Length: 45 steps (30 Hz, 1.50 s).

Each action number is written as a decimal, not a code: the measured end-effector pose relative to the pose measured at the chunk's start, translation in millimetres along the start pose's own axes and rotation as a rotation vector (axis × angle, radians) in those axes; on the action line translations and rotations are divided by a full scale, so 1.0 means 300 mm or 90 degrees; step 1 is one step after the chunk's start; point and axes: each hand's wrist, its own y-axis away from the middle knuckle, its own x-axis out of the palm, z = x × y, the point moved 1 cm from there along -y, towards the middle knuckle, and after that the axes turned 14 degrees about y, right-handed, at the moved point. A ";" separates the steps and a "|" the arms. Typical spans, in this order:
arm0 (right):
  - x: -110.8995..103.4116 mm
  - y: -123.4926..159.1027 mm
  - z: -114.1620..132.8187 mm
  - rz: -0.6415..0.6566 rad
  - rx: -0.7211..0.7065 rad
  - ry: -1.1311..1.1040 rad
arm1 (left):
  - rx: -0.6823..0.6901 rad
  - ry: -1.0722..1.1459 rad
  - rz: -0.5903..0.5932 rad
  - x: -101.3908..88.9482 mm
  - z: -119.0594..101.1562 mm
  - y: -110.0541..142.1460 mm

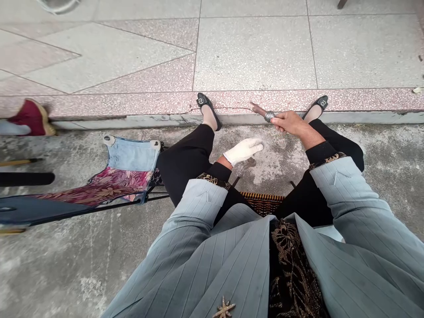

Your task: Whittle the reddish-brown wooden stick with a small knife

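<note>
The bare right hand (289,123) was clamped around a short wooden tool (259,111), its reddish-brown shaft pointing out past a silver ferrule (269,116) beside the fist. The piece looked stiff and fairly light, and the wood behind the ferrule seemed the surer place to hold, since the polished metal could prove slippery. Any far end or blade could not be made out. The left hand (243,151), in a white cloth glove, was well apart from the tool, held low over the rough concrete floor (298,150) with its fingers extended, just above a small dark shape (250,163) too unclear to name. Both hands were between the knees, near the floor's edge at a pink terrazzo kerb (132,106). A woven rattan seat (261,203) showed below, and a denim-and-floral cloth (130,172) lay on the left.
</note>
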 end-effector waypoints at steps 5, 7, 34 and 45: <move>0.009 -0.015 -0.009 0.029 0.022 0.335 | 0.004 -0.058 0.057 -0.026 -0.003 0.013; 0.019 -0.009 -0.009 0.122 0.004 0.417 | 0.015 -0.081 0.046 -0.047 0.007 0.012; -0.016 -0.021 -0.026 0.080 0.026 0.265 | -0.017 0.002 0.091 0.000 0.005 0.001; 0.075 0.002 -0.015 0.497 -0.104 0.361 | 0.042 -0.032 0.024 -0.075 -0.021 0.014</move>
